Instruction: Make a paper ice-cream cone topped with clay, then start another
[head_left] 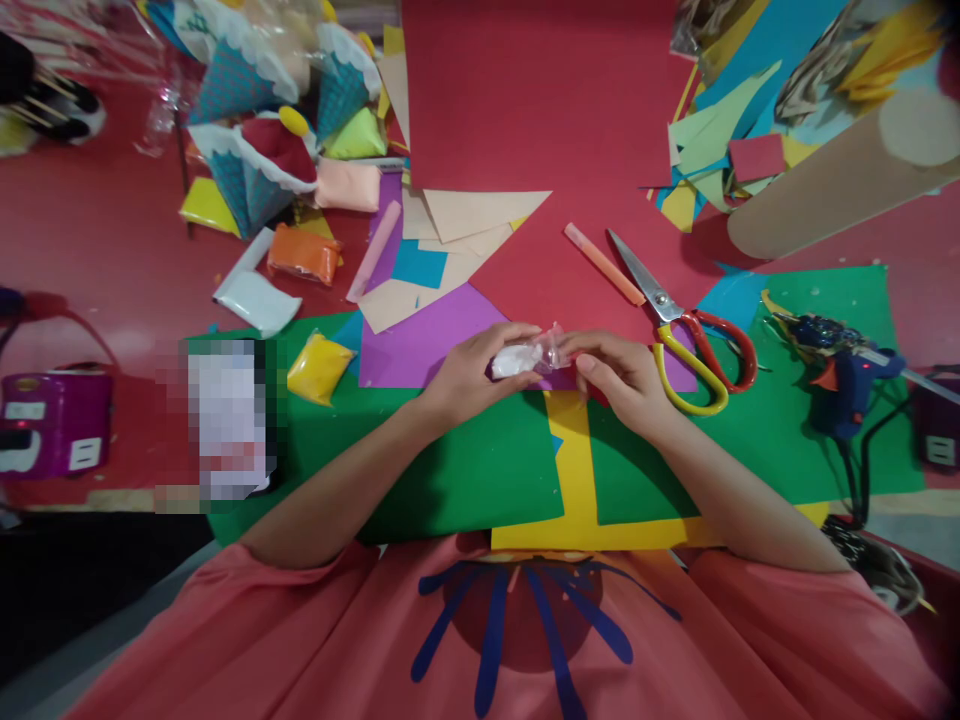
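Head view: both bare hands meet mid-table; items run left to right.
Packets: white flat packet (259,303), orange wrapped block (302,254) and yellow pillow-shaped packet (320,368) sit left of the hands, probably parked within reach.
Left hand (476,368): fingers curled round a white soft-looking lump in clear plastic (516,360), likely steadying it.
White lump: between the hands, over the purple paper sheet (450,325); crinkled wrapper end faces right.
Right hand (621,380): fingers bent, tips at the wrapper end; can't tell if they pinch it.
Scissors: metal pair with red and yellow handles (661,305), blades pointing away from the body, probably laid for easy pickup; handles just beside the right hand, contact unclear.
Glue gun: blue plastic glue gun (847,395) over green paper (877,300), well apart from the hands, presumably keeping its tip clear of them.
Edges: near paper edges lie close to the torso.
Room: more to the left, toward the yellow packet; scissors tighten the right side.
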